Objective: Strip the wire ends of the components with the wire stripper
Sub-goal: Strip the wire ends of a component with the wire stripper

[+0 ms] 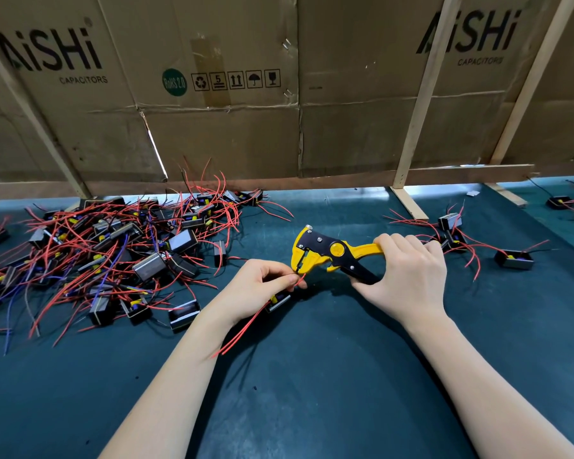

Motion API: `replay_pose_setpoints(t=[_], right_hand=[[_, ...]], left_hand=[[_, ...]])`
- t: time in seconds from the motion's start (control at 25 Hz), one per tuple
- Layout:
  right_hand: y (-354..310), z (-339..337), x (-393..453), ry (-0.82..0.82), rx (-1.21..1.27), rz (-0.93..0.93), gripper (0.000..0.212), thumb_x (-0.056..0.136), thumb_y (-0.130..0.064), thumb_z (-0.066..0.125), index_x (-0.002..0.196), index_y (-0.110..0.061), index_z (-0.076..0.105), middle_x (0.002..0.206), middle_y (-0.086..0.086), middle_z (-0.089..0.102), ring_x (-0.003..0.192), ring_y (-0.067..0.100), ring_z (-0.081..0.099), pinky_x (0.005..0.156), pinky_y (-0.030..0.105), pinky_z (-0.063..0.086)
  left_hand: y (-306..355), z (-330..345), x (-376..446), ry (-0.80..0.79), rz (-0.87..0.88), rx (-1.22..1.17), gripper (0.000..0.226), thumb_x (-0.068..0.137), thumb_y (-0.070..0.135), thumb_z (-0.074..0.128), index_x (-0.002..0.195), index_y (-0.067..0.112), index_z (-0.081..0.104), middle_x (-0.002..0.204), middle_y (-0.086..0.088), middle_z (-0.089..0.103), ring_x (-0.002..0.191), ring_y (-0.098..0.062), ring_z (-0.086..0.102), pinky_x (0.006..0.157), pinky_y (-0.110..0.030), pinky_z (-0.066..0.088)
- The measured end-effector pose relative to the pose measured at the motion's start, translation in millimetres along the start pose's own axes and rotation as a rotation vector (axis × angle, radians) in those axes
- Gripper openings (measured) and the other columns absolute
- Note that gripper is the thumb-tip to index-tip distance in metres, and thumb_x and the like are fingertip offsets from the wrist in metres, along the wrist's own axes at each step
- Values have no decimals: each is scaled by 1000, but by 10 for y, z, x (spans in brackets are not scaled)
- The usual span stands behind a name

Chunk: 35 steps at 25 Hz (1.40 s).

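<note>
We note a large tangled pile of components (113, 256) at the left centre of the frame: small black and metal-cased blocks with red, blue and black leads, lying on the dark teal mat (312, 376). A smaller group of components (454, 233) lies at right centre, wires splayed, with one separate unit (513, 259) just beyond it to the right. Flattened cardboard sheets (229, 127) printed "AiSHi CAPACITORS" stand behind a pale wooden frame (421, 104) across the upper half, closing off the far edge of the mat.

At centre, our left hand (259, 286) pinches a red wire (299, 279) between thumb and fingertips; the wire's component (279, 299) hangs just under the hand, partly hidden by it, with more red leads trailing toward lower left. Our right hand (408, 270) is curled round the handles of the yellow-and-black wire stripper (325, 251), whose head points left. The wire end sits at the tool's jaws; we cannot tell whether it is clamped.

No containers in view; all parts lie loose on the mat.
</note>
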State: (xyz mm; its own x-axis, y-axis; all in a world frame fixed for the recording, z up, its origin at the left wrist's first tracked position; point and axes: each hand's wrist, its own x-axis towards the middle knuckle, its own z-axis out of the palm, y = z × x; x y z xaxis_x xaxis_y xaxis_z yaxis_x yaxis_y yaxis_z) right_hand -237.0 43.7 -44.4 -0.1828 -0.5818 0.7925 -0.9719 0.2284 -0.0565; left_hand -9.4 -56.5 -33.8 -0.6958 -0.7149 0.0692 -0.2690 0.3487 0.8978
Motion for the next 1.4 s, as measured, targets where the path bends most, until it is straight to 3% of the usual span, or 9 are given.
replay_pose_setpoints(t=[0.28, 0.44, 0.56, 0.8, 0.92, 1.12, 1.2, 1.28, 1.4], right_hand=[[9, 9, 8, 45, 5, -18, 46, 60, -55, 67, 74, -12, 61, 62, 1, 56, 59, 29, 54, 64, 37, 35], [31, 47, 7, 36, 15, -25, 48, 54, -50, 82, 71, -11, 61, 59, 1, 56, 56, 29, 54, 64, 37, 35], [28, 58, 21, 26, 56, -32, 49, 49, -45, 89, 68, -9, 61, 55, 3, 55, 52, 30, 53, 65, 37, 34], [-13, -20, -24, -21, 70, 39, 51, 44, -36, 93, 50, -10, 50, 43, 4, 50, 41, 27, 38, 49, 27, 34], [-31, -45, -37, -54, 57, 103, 50, 48, -44, 91, 60, -10, 56, 51, 2, 54, 46, 31, 48, 53, 31, 40], [46, -32, 8, -32, 31, 210, 61, 59, -51, 85, 90, -6, 61, 77, 8, 59, 76, 34, 56, 71, 40, 40], [80, -25, 11, -23, 38, 268, 62, 61, -53, 84, 93, -6, 62, 82, 8, 60, 81, 34, 55, 73, 41, 39], [64, -23, 33, -17, 64, 317, 62, 61, -54, 84, 95, -7, 62, 85, 8, 62, 85, 35, 55, 74, 42, 38], [80, -76, 92, 11, 143, 410, 62, 63, -54, 83, 101, -9, 62, 92, 7, 64, 91, 34, 55, 79, 42, 38]], left_hand=[[3, -18, 3, -11, -2, 8, 23, 97, 15, 59, 86, 22, 77, 75, 9, 68, 76, -4, 58, 73, -19, 43], [2, -27, -8, -15, -4, 17, 23, 97, 17, 59, 86, 23, 77, 76, 8, 69, 77, -5, 58, 73, -21, 43], [-8, -51, -12, -9, -3, 18, 22, 97, 18, 60, 86, 24, 78, 85, -8, 73, 79, -10, 59, 76, -27, 44], [-39, -64, -7, -7, 8, -5, 21, 95, 19, 62, 85, 24, 79, 84, -9, 74, 76, -9, 60, 74, -29, 47], [-28, -80, 1, 22, 20, -14, 19, 94, 19, 64, 83, 23, 79, 78, 4, 74, 73, -3, 61, 72, -23, 48], [-26, -135, -25, 28, -15, -11, 16, 93, 21, 66, 84, 20, 79, 89, -1, 76, 81, -7, 63, 77, -23, 48], [-10, -158, -38, 63, -22, -27, 18, 94, 19, 64, 81, 17, 77, 81, 4, 75, 74, -6, 60, 71, -19, 46], [2, -162, -42, 133, -69, -129, 21, 95, 15, 61, 79, 14, 74, 64, 10, 62, 58, -7, 48, 53, -15, 37], [123, 26, -33, 99, -52, -472, 14, 96, 10, 56, 92, 8, 69, 69, 6, 62, 65, -15, 50, 55, -14, 42]])
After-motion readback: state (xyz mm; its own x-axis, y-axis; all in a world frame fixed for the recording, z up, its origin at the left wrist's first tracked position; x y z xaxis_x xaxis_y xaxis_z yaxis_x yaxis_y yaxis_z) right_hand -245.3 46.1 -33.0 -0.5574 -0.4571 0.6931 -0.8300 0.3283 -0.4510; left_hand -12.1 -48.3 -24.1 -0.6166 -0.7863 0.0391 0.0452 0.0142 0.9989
